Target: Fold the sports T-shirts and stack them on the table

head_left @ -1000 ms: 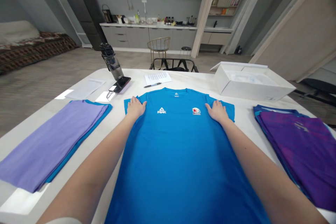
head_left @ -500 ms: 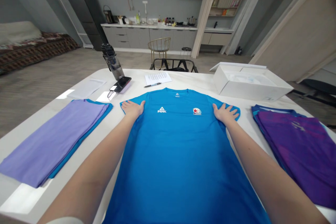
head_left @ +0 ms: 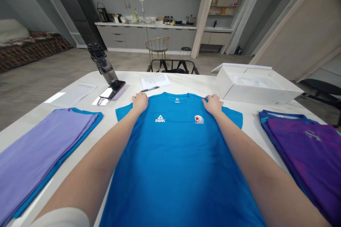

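I see a white table (head_left: 197, 81) in a grey kitchen-living room, bearing a folded lilac cloth stack (head_left: 34, 152) at left, folded purple shirts (head_left: 306, 149) at right and an open white cardboard box (head_left: 253, 85) behind. The bright blue short-sleeved sports shirt (head_left: 176, 156) lies flat at centre. My left hand (head_left: 140, 101) and right hand (head_left: 212, 103) now rest at its shoulders beside the collar, fingers curled onto the cloth; half a second ago both lay spread on the sleeves.
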Available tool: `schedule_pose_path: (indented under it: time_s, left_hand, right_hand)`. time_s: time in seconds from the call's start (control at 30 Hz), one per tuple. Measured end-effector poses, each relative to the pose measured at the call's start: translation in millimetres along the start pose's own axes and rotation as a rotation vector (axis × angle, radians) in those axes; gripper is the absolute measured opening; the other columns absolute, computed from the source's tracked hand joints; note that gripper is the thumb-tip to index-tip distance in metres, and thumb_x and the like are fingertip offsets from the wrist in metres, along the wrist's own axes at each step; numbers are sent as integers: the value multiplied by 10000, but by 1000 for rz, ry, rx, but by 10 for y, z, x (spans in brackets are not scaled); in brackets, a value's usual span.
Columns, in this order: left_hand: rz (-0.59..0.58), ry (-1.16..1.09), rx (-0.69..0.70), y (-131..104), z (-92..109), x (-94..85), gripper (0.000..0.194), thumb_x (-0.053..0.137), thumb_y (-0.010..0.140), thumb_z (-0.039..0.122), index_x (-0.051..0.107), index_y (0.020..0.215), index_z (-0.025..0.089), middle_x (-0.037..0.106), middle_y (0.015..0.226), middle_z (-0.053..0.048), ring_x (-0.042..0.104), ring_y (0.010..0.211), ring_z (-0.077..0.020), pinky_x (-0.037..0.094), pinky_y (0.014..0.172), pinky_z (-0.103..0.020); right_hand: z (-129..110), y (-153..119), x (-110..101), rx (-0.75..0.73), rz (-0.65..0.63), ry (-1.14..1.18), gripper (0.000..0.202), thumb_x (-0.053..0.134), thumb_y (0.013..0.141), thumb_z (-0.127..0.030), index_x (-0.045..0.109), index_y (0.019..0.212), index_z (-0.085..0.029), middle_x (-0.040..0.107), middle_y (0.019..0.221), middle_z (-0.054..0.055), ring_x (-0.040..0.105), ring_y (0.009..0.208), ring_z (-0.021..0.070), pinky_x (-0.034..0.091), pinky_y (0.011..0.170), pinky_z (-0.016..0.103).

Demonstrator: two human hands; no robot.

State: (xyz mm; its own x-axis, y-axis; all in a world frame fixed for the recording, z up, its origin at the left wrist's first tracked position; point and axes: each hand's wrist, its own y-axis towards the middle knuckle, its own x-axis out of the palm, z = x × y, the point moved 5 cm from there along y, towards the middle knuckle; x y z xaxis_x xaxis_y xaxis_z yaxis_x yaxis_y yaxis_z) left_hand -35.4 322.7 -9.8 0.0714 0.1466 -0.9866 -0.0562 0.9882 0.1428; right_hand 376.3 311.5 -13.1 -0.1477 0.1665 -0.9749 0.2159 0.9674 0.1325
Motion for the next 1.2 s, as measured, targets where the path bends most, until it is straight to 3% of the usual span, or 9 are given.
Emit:
schedule_pose_path:
  time_s: [0.2, 0.4, 0.53, 0.63, 0.73, 0.8, 0.9, 1.0, 1.2]
  left_hand:
    - [99, -4, 15, 212, -11, 67, 374, 345, 1024, 335, 629, 1196, 163, 585, 1284, -196, 500, 1210, -354, 390, 1008, -505]
    - [140, 6, -17, 390, 41, -15, 365, 341, 1027, 318, 622, 1200, 164, 575, 1285, -192, 484, 1221, -365, 367, 1020, -520]
    - [163, -45, 147, 246, 352, -40, 430, 352, 1025, 322, 555, 1358, 140, 527, 1413, -187, 466, 1311, -336, 343, 1099, -479]
    - [33, -117, 371, 35, 697, 94, 521, 350, 1035, 401, 465, 1485, 165, 452, 1551, -139, 406, 1419, -288, 308, 1175, -424]
    - [-47, -129, 383, -107, 876, 201, 568, 334, 1034, 508, 486, 1480, 190, 454, 1567, -129, 378, 1454, -305, 280, 1204, -467]
    - [-22, -121, 344, -109, 915, 187, 522, 343, 1033, 512, 569, 1385, 199, 542, 1480, -140, 445, 1397, -324, 321, 1171, -492]
    - [39, -150, 271, 60, 923, 98, 427, 322, 1052, 392, 573, 1334, 192, 620, 1355, -152, 547, 1294, -302, 407, 1091, -447]
    - [10, -201, 118, 396, 895, 77, 420, 301, 1056, 332, 494, 1394, 174, 654, 1284, -173, 629, 1192, -295, 480, 991, -416]
    - [-157, -250, 4, 979, 893, 224, 351, 463, 977, 330, 647, 1216, 150, 672, 1258, -203, 651, 1171, -337, 512, 944, -429]
  right_hand:
    - [-61, 245, 125, -3, 46, -22, 414, 307, 1052, -359, 646, 1186, -164, 553, 1290, 214, 461, 1221, 360, 392, 973, 559]
    - [-214, 490, 102, -11, 84, -29, 421, 333, 1044, -397, 655, 1196, -173, 561, 1323, 220, 461, 1236, 378, 370, 984, 591]
    - [-452, 358, 138, -146, 84, -16, 527, 303, 1047, -505, 580, 1368, -192, 481, 1498, 198, 420, 1344, 365, 309, 1087, 610]
    - [-603, 156, 258, -220, -33, -9, 656, 254, 1029, -622, 455, 1521, -237, 344, 1637, 128, 301, 1472, 352, 187, 1175, 648]
    - [-656, -2, 326, -206, -129, -6, 730, 248, 1004, -692, 406, 1564, -251, 312, 1660, 108, 260, 1502, 356, 123, 1189, 680]
    - [-680, -29, 284, -211, -105, 3, 687, 242, 1017, -667, 492, 1503, -251, 391, 1615, 117, 320, 1466, 354, 142, 1181, 684]
    - [-704, 99, 166, -192, -17, 22, 591, 189, 1068, -516, 627, 1344, -232, 531, 1474, 150, 434, 1354, 336, 278, 1135, 636]
    - [-702, 393, 113, -105, 18, 31, 520, 243, 1070, -437, 611, 1361, -213, 533, 1420, 184, 440, 1311, 355, 376, 1058, 603]
    - [-781, 922, 285, -145, -162, 74, 369, 543, 966, -507, 691, 1193, -257, 539, 1341, 146, 443, 1280, 368, 398, 1025, 612]
